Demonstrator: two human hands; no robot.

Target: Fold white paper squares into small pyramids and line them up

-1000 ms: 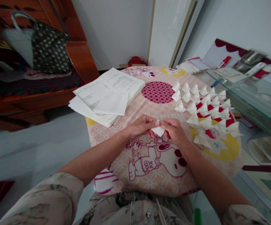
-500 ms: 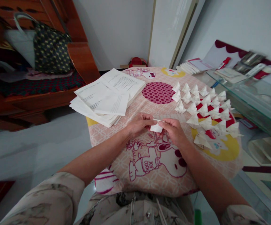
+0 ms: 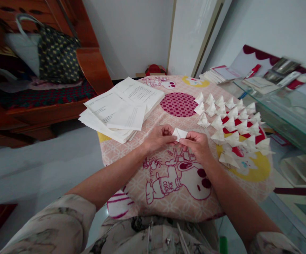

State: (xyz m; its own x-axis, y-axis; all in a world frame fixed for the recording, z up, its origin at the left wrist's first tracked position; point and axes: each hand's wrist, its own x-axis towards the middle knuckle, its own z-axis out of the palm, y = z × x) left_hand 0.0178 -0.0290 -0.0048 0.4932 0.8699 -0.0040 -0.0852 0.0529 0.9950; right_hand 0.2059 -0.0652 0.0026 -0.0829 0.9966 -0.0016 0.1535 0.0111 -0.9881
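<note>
So, you've got your left hand (image 3: 159, 138) and right hand (image 3: 198, 146) both pinching the folded paper piece (image 3: 180, 133) just above the table (image 3: 169, 197) — I'd put fingertips right on the crease and press it sharp, matching the folded triangles (image 3: 232, 123) on your right.

Light: soft, even, diffuse; source not in view.
Brightest: white walls (image 3: 131, 35) beyond the hands.
Darkest: wooden bench (image 3: 94, 70) and bag (image 3: 57, 56), far left of the left hand (image 3: 160, 138); detail lost in shade.
Shadows: faint and soft-edged on the cloth (image 3: 169, 197), just under the left hand and the right hand (image 3: 198, 144).
Glare: pale sheen on the glass shelf (image 3: 288, 106), right of the right hand; items (image 3: 282, 67) on it blurred.
Focus: folded paper (image 3: 180, 133) between the hands fairly sharp.
Distortion: wide-angle stretch at the edges; sleeves (image 3: 49, 225) below the hands smeared.
</note>
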